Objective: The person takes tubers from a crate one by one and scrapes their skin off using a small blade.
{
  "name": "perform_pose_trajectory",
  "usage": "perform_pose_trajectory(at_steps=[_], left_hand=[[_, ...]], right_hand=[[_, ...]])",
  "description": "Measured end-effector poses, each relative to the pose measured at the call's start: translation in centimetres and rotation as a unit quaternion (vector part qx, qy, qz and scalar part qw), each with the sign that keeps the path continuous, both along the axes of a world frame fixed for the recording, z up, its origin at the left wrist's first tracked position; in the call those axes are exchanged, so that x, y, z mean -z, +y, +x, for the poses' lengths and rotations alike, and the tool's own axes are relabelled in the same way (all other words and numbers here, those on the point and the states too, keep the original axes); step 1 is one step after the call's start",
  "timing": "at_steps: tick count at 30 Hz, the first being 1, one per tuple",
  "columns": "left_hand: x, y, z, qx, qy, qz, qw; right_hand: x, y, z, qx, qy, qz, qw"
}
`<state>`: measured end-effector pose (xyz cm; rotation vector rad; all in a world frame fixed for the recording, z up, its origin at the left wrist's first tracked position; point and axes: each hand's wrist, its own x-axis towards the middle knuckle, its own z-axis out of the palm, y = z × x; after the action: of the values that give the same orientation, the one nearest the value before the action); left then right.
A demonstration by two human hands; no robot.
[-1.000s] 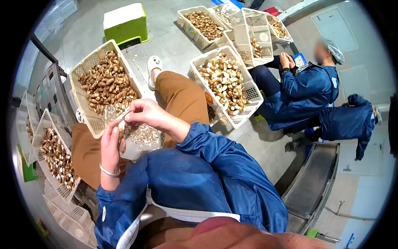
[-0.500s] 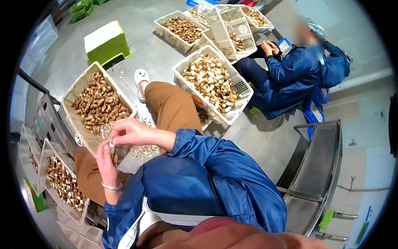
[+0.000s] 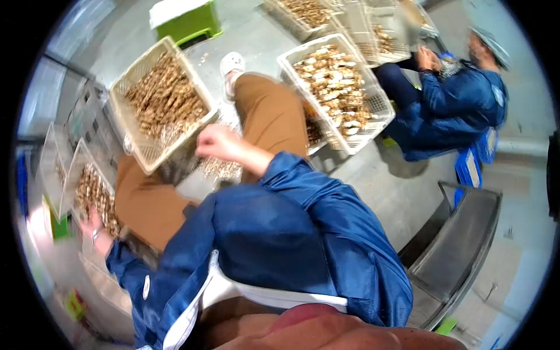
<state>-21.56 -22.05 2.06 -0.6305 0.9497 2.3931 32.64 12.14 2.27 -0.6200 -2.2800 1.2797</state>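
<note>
My left hand (image 3: 91, 225), with a bracelet at the wrist, reaches out to the left at the near end of a white crate (image 3: 74, 166). Its fingers look stretched out, though blurred, beside the brown-and-white mushroom-like pieces (image 3: 93, 192) in that crate. Between my knees, my right hand (image 3: 219, 142) is closed, held above pale scraps (image 3: 220, 168). What it grips, if anything, is hidden by the curled fingers. Just left of it stands a tilted cream crate (image 3: 131, 131) of brown, knobbly mushroom-like pieces (image 3: 163, 96).
Right of my leg stands another white crate (image 3: 373, 131) holding brown pieces with pale cut faces (image 3: 332, 81). Several more crates stand behind it. A green-and-white stool (image 3: 186, 23) is ahead. A co-worker in blue (image 3: 455, 111) sits at right, near a metal bench (image 3: 461, 245).
My left hand has left my right hand and swung left to the side crate, no longer holding the small piece. My right hand has moved slightly right and up. The view has shifted.
</note>
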Motion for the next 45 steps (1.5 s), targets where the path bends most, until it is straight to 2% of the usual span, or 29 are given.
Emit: perform_pose_trajectory(at_steps=[1,2,4,5,6,7,8,10,11,12,14,16,17,18,19,20,22,23,26,27,28,29,30,32,36,38,39,43,45], left_hand=[[-2.1,0.7,2.1,-0.073,0.032,-0.091,0.993],[-1.5,2.0,2.1,-0.004,0.058,-0.115,0.992],[-0.3,4.7,2.5,0.13,0.126,-0.166,0.969],[1.3,6.7,3.8,0.222,0.153,-0.12,0.955],[-1.9,11.5,9.3,0.287,0.151,-0.139,0.936],[-2.7,16.4,13.0,0.255,0.176,-0.17,0.935],[-1.6,19.4,13.8,0.302,0.194,-0.181,0.916],[1.6,24.8,13.9,0.39,0.219,-0.342,0.826],[3.7,27.2,14.5,0.415,0.236,-0.369,0.798],[6.4,29.0,14.5,0.439,0.253,-0.393,0.767],[17.4,31.5,12.5,0.416,0.494,-0.501,0.577],[18.0,34.7,15.0,0.402,0.554,-0.551,0.478],[18.7,36.0,16.0,0.381,0.563,-0.555,0.479],[19.4,37.2,16.9,0.359,0.573,-0.559,0.48],[19.0,38.0,17.8,0.356,0.562,-0.559,0.495],[19.6,38.8,18.3,0.313,0.568,-0.616,0.447],[19.8,39.7,18.7,0.323,0.501,-0.647,0.475],[20.1,39.4,18.7,0.288,0.55,-0.616,0.485],[18.6,38.7,17.8,0.395,0.429,-0.531,0.616],[18.0,37.8,18.4,0.419,0.337,-0.365,0.76],[14.7,37.1,19.2,0.453,0.272,-0.333,0.781],[10.9,35.6,20.8,0.477,0.179,-0.191,0.839],[9.8,33.8,21.2,0.498,0.113,-0.03,0.859],[3.9,32.0,24.5,0.519,0.109,-0.004,0.848],[-2.6,27.7,29.4,0.486,0.116,-0.018,0.866],[-4.3,26.0,30.7,0.484,0.136,0.002,0.864],[-5.1,25.1,31.3,0.483,0.14,0.002,0.865],[-7.6,22.9,33.8,0.469,0.166,-0.002,0.867],[-8.4,22.0,34.7,0.468,0.199,-0.011,0.861]], right_hand=[[-0.1,-0.2,-0.2,0.004,-0.071,-0.066,0.995],[-0.6,-0.1,-0.2,-0.005,-0.067,-0.136,0.988],[0.5,0.2,-1.1,0.0,-0.096,-0.111,0.989],[0.3,-0.2,-1.3,0.02,-0.084,-0.121,0.989],[1.0,-0.5,-1.4,0.006,-0.103,-0.132,0.986],[4.1,0.5,-1.9,0.001,-0.109,-0.18,0.978],[4.9,0.8,-2.0,0.004,-0.128,-0.2,0.971],[6.0,2.0,-1.9,0.008,-0.141,-0.185,0.972],[6.8,2.3,-2.0,0.013,-0.146,-0.254,0.956],[6.9,2.9,-2.1,0.016,-0.157,-0.221,0.962],[7.0,3.5,-2.1,0.035,-0.168,-0.227,0.959],[8.0,3.9,-2.1,0.05,-0.18,-0.257,0.948],[7.4,3.8,-2.3,0.067,-0.168,-0.378,0.908],[8.1,3.9,-2.4,0.043,-0.151,-0.336,0.929],[8.0,4.0,-2.6,0.038,-0.147,-0.38,0.912],[7.8,3.9,-3.0,0.033,-0.143,-0.424,0.894],[7.9,3.8,-3.4,0.028,-0.128,-0.452,0.882],[7.9,3.7,-3.4,0.026,-0.119,-0.465,0.877],[7.0,4.1,-3.5,0.038,-0.114,-0.458,0.881],[6.4,4.2,-3.4,0.042,-0.1,-0.47,0.876],[5.7,4.4,-3.5,0.042,-0.084,-0.474,0.876],[5.1,4.6,-3.6,0.042,-0.069,-0.477,0.875],[4.7,4.6,-3.6,0.04,-0.055,-0.479,0.875],[3.8,4.4,-3.8,0.029,0.013,-0.493,0.869],[-2.1,3.6,-4.3,0.047,0.063,-0.473,0.878],[-3.3,3.1,-4.2,0.042,0.079,-0.373,0.924],[-4.2,2.5,-4.1,0.055,0.095,-0.364,0.925],[-6.8,1.6,-3.9,0.013,0.185,-0.142,0.972],[-7.8,1.0,-3.5,-0.013,0.168,-0.111,0.979]])
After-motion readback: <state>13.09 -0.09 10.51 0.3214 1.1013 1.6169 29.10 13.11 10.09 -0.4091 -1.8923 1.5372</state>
